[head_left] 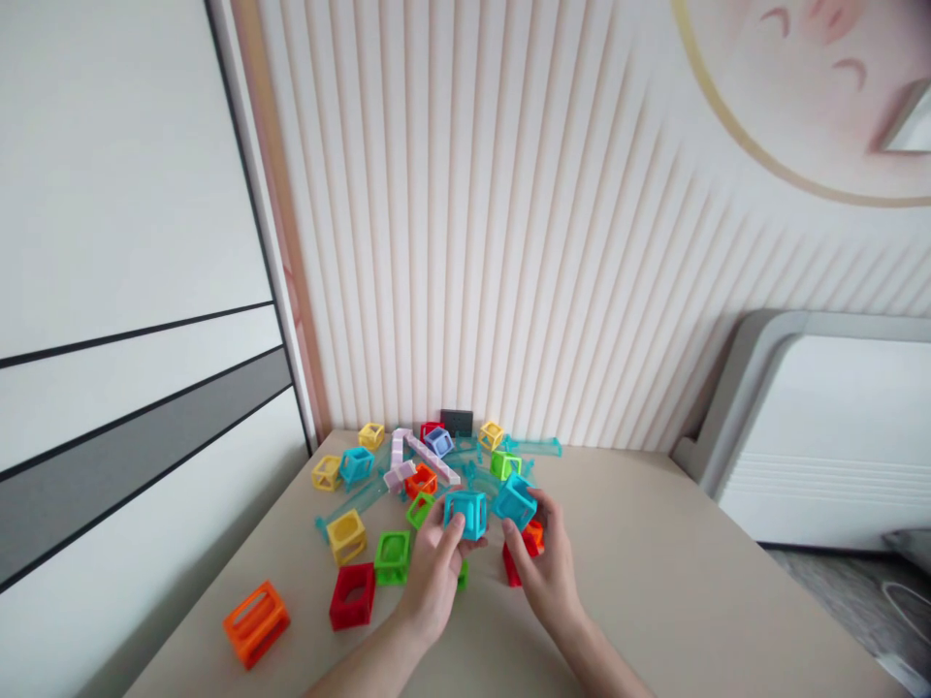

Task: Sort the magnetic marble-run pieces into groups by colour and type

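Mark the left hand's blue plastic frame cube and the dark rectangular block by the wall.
Blue plastic frame cube (468,508) in the left hand (433,574): head view, on its front side.
Dark rectangular block (457,423): head view, middle of its front face.

Green piece (464,576), possibly block, mostly hidden behind left hand (434,580); wall circle (815,92) cut off.

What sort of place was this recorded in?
Probably a bedroom at home, perhaps a child's: what looks like a bed's headboard stands at the right, a cartoon picture decorates the wall, and colorful toy blocks cover part of the table.
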Available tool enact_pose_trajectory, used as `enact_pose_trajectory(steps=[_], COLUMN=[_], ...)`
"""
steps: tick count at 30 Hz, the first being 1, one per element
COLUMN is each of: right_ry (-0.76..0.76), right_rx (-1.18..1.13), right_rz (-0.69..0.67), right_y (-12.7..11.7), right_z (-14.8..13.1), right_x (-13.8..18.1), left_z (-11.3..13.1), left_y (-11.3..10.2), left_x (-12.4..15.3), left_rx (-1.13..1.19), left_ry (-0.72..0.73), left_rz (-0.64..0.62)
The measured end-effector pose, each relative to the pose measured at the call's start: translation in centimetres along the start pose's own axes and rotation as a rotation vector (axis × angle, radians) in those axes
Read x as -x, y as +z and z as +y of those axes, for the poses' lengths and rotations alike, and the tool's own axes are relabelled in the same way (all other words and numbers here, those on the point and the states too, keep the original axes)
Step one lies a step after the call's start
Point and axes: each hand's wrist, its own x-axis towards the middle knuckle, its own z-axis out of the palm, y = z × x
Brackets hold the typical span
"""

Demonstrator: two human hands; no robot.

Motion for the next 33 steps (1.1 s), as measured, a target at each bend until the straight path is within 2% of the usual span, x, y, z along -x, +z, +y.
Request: enact_pose_trajectory(steps=[4,8,19,28,33], right_ry=[0.1,0.149,0.144,0.192,0.147], right_rx=[-0.145,-0.264,-0.427,-0.43,-0.535], right_rz=[-0.008,0.016,-0.008,-0.136,-0.238], right_y=[0.4,0.6,0.2,0.3,0.0], right_z=[-0.5,-0.9,-1.9,-1.2,-1.7], right_x=[0.1,-0.3,-0.2,1.0,0.7], left_z=[0.0,0.6,0.0,-0.2,0.3], left_y=[-1.3,-1.2,-0.7,-1.1,-0.7], left_x=[0.5,0.9,1.4,1.2,1.2], left_rx=[-0.188,-0.299,-0.254,-0.334,-0.278], left_ry=[0.093,0.134,0.072,0.078,0.067], left_rz=[-0.021,-0.043,-0.195,-0.23,-0.208])
